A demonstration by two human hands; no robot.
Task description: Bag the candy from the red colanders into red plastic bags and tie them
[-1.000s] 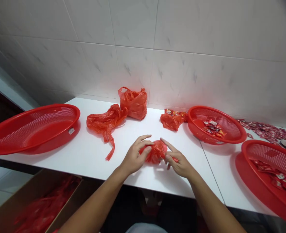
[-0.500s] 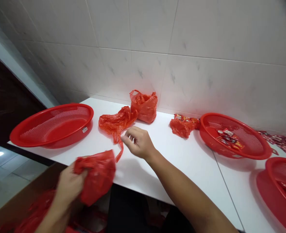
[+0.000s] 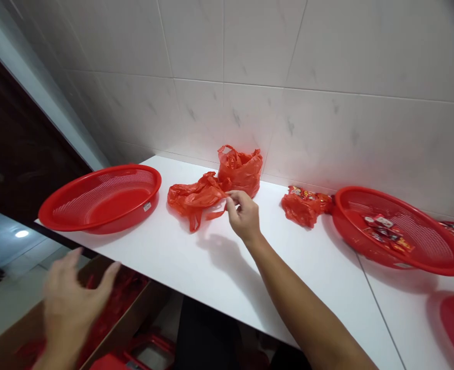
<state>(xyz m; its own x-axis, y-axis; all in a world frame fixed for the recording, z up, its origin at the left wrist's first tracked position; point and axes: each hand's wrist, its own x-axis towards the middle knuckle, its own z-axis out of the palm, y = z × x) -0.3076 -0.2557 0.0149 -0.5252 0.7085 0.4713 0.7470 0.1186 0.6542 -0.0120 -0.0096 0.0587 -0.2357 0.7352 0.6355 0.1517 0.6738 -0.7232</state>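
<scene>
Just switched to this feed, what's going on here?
A person's right hand pinches part of a crumpled red plastic bag on the white table. The left hand, open and blurred, appears over a cardboard box holding red material. An upright red bag stands near the tiled wall; red baskets sit to both sides.

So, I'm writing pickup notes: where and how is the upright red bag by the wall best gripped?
Probably the handle loop of the upright bag, from above: it sticks up from the rim, while the crumpled bag crowds its left.
</scene>
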